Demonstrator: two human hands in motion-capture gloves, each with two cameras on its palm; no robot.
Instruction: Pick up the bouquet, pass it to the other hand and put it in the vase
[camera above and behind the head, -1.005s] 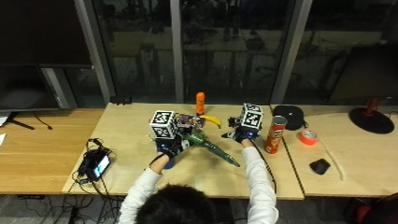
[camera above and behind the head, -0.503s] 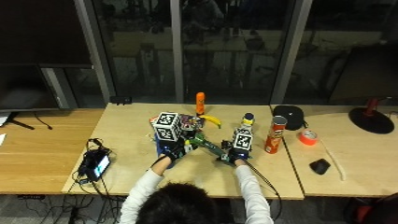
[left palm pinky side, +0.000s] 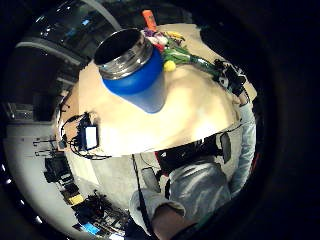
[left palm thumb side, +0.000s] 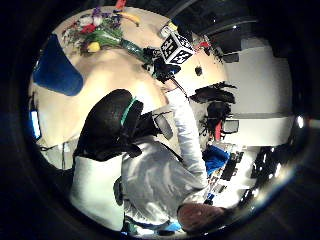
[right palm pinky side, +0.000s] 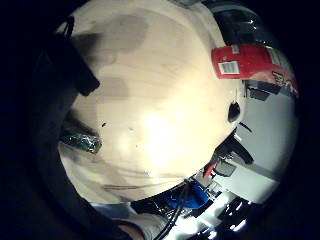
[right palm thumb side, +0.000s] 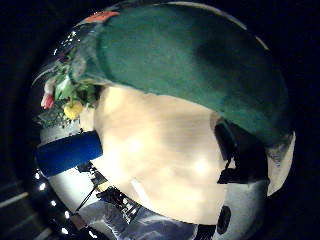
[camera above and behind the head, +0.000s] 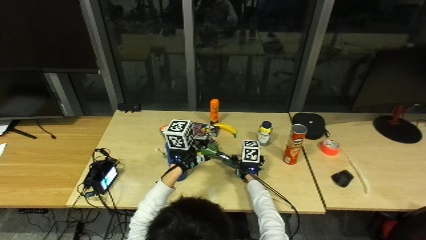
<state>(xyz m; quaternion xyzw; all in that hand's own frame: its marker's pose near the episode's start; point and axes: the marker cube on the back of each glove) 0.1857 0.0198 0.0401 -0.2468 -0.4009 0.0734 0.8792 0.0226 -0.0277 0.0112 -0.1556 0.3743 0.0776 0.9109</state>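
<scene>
- Two gloved hands are over the table (camera above and behind the head: 133, 145): the right hand (camera above and behind the head: 247, 169) is low at the stem end of the bouquet (camera above and behind the head: 214, 150), and the left hand (camera above and behind the head: 178, 159) hovers beside the vase (left palm pinky side: 132, 70).
- Lying on the tabletop, the bouquet has its flower heads toward the banana (camera above and behind the head: 225, 129) and its green wrapped stems toward the right hand.
- From the right thumb-side palm view the green wrap fills the frame, so the stems are very close to that palm; whether the fingers have curled round them I cannot tell.
- Nothing sits in the left palm; its fingers are hidden, so I cannot tell their pose.
- Judging by this, the pick-up is the step in hand.
- Next, the right hand needs to lift the stems off the wood and bring them across to the left hand; the blue vase stands upright, mouth free, near the flower heads.
</scene>
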